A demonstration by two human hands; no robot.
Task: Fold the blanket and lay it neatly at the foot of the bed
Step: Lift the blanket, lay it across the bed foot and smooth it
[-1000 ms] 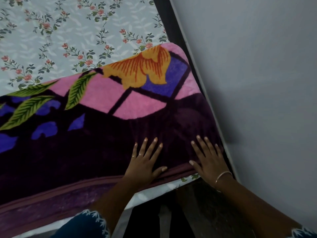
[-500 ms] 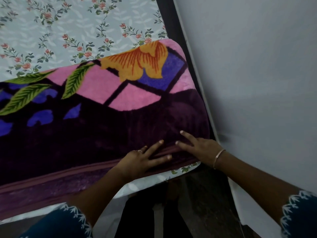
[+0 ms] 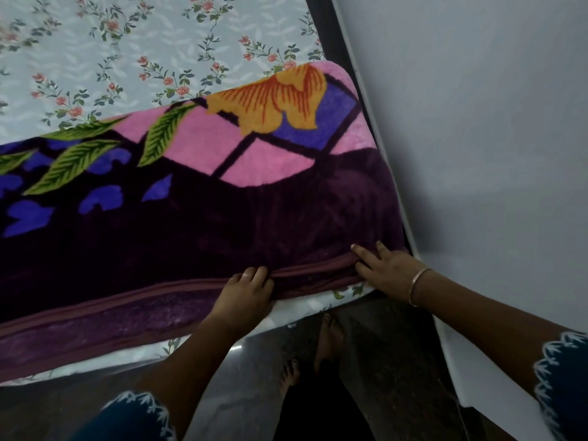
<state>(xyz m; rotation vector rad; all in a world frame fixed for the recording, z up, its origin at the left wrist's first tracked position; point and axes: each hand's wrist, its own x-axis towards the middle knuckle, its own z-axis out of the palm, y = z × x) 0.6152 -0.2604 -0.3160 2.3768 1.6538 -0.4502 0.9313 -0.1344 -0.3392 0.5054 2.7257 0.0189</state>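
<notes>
Folded plush purple blanket with pink panels, green leaves and an orange flower (image 3: pixel 222 198) lying across the near edge of the floral-print bedsheet (image 3: pixel 133 55), its right end beside the pale grey wall (image 3: pixel 477 122). Left hand (image 3: pixel 245 294), fingers curled around the blanket's near hem. Right hand (image 3: pixel 386 272), fingers pinching the hem at the wall-side corner.

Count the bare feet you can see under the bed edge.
2. One foot sits on the dark floor just below the bed's corner, under the right hand. The other foot is lower and slightly left, with only the toes showing.
</notes>
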